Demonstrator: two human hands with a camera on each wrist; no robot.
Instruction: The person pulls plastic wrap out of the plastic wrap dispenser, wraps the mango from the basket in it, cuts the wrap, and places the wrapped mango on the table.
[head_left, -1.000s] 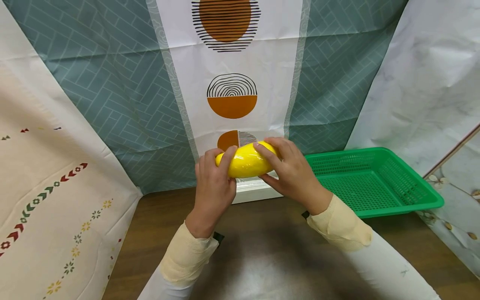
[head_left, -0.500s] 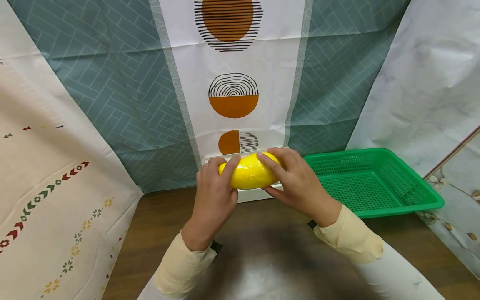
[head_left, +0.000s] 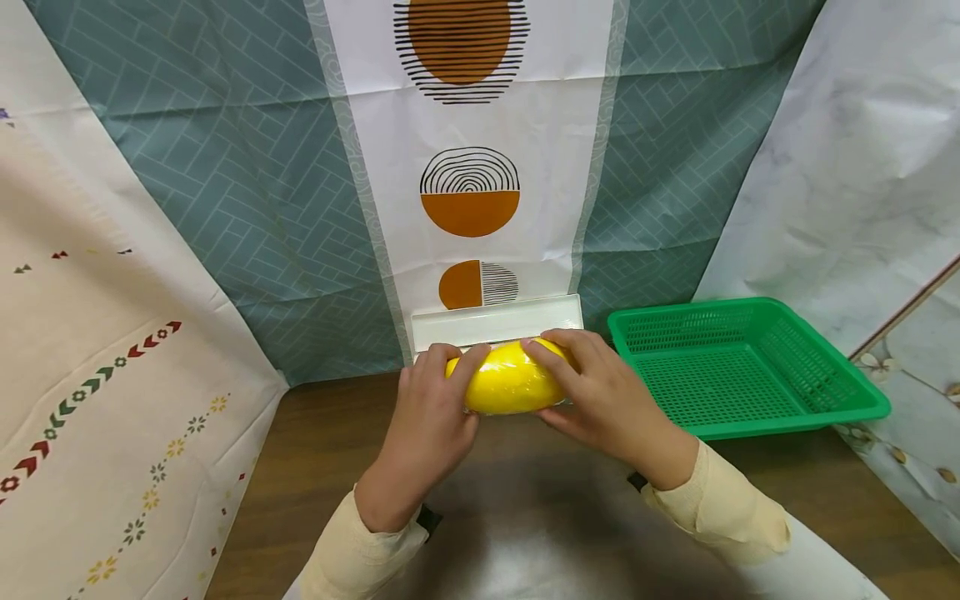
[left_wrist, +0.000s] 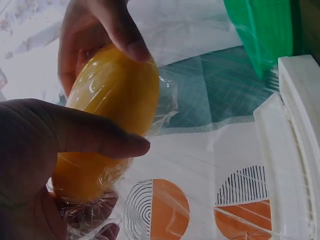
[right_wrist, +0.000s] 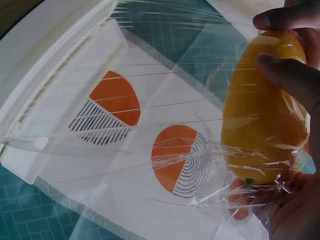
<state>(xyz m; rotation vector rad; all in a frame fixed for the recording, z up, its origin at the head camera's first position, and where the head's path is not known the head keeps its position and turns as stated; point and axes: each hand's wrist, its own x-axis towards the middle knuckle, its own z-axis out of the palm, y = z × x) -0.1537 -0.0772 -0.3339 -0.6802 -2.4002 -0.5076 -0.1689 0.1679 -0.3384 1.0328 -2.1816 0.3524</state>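
Note:
A glossy yellow oblong fruit (head_left: pixel 513 379), mango-like, is held crosswise between my two hands in the head view. My left hand (head_left: pixel 431 417) grips one end, with its thumb lying across the fruit in the left wrist view. The other end is gripped by my right hand (head_left: pixel 611 400). Clear cling film (right_wrist: pixel 210 155) covers the fruit and stretches toward a white cling film dispenser (right_wrist: pixel 55 65). Its raised white lid (head_left: pixel 498 319) shows behind the hands in the head view. The fruit and hands hide most of the dispenser's body there.
A green slotted basket (head_left: pixel 787 422) stands to the right of the dispenser. Brown wooden tabletop (head_left: pixel 330 467) lies beneath the hands. Patterned cloths hang at the back, left (head_left: pixel 135 400) and right (head_left: pixel 840 208).
Both hands have lowered the fruit and drawn it toward the person. The dispenser's raised lid has come into view behind it. The basket has stayed in place.

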